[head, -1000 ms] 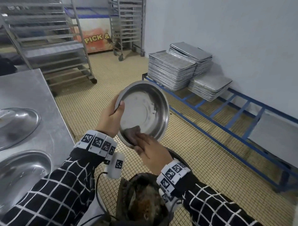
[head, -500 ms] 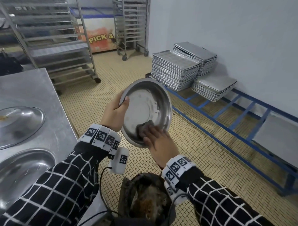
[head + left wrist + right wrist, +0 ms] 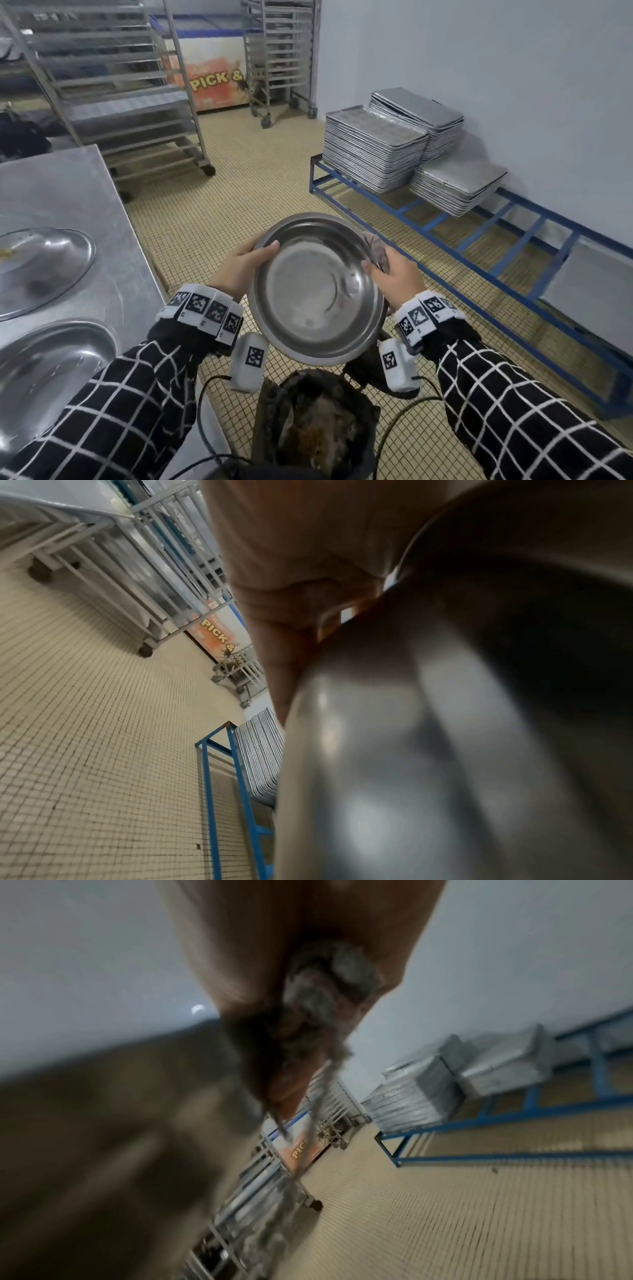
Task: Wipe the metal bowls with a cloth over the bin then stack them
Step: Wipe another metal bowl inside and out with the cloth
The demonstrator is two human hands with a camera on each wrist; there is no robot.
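Note:
I hold a round metal bowl (image 3: 317, 291) above the dark bin (image 3: 315, 428), its inside facing me. My left hand (image 3: 245, 265) grips the bowl's upper left rim, thumb over the edge. My right hand (image 3: 394, 274) holds a grey cloth (image 3: 376, 250) against the upper right rim, thumb inside the bowl. In the left wrist view the bowl's outer wall (image 3: 445, 723) fills the right side beside my palm (image 3: 291, 561). The right wrist view is blurred and shows the cloth (image 3: 329, 993) bunched in my fingers.
A steel table (image 3: 78, 212) at left carries two upturned metal bowls (image 3: 37, 267) (image 3: 44, 373). A blue floor rack (image 3: 513, 233) with stacked baking trays (image 3: 373, 150) runs along the right wall. Wheeled tray racks (image 3: 113, 85) stand behind. The floor is tiled.
The bowl has tipped from nearly upright to a flatter tilt and dropped lower. My right hand moved the cloth from the lower inside of the bowl to its upper right rim.

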